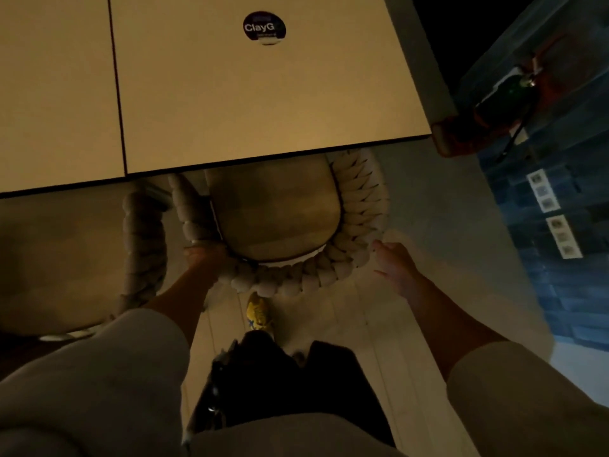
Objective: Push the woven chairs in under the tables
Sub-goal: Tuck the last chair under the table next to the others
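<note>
— Dim, warm light falls on a pale floor (428, 209) and a blue tiled wall (543, 159) to the right. Where is the chair?

— The woven chair (359, 206) stands straight ahead. The front of its seat cushion (273, 209) is under the edge of the table (230, 103), the one with the round black sticker (264, 28). Its curved back sticks out toward the person, so it is only partly in.

— And the hands?

— The left hand (204, 255) is on the left end of the back, fingers curled over the thick braided rim. The right hand (395, 265) is spread open at the right end, its fingertips at the braid. I cannot tell whether they touch it or stop just short.

— How will it handle?

— My guess is fairly light. The plump braid looks soft and should give under the fingers, while the frame under it carries the push. It should not be slippery, since the weave offers grip. A hold on both ends of the back rim looks best to me, as pushing one side alone would likely swing the chair askew.

— Any risk?

— The arms of the back may catch the table edge if it goes in crooked. The person's yellow shoe (258, 313) is just behind the chair.

— What else needs doing?

— A second woven chair (141, 245) stands just to the left, at the neighbouring table (56, 94), and its back is out too.
</note>
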Available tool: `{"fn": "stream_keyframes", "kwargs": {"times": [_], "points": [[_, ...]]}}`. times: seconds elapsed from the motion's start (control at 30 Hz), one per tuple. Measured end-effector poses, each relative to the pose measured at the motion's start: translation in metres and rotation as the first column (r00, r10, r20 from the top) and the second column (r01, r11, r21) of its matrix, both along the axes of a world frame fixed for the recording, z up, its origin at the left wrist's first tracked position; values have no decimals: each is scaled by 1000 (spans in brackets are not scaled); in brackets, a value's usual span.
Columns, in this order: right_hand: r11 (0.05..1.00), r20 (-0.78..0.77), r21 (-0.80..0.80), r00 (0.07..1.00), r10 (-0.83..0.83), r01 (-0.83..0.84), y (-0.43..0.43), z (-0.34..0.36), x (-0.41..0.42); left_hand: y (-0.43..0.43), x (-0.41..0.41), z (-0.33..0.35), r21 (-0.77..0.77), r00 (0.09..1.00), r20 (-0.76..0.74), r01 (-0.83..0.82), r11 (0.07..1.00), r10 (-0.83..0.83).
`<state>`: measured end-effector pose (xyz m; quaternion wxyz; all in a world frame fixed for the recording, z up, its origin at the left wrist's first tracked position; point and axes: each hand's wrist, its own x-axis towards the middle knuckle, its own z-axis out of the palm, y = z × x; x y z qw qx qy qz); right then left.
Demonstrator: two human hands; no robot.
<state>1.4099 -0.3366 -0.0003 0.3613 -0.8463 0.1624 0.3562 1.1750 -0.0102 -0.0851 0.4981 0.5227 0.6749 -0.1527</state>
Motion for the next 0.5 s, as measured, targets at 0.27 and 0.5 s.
{"fn": "stream_keyframes", "kwargs": {"times": [0.27,0.5], "points": [[962,110,-187,969,223,-200,23,-27,74,-25,15,3,37,976,74,-208,977,205],[936,78,-253,959,272,-245,20,-71,116,-50,8,-33,234,814,307,-567,790,494]]}}
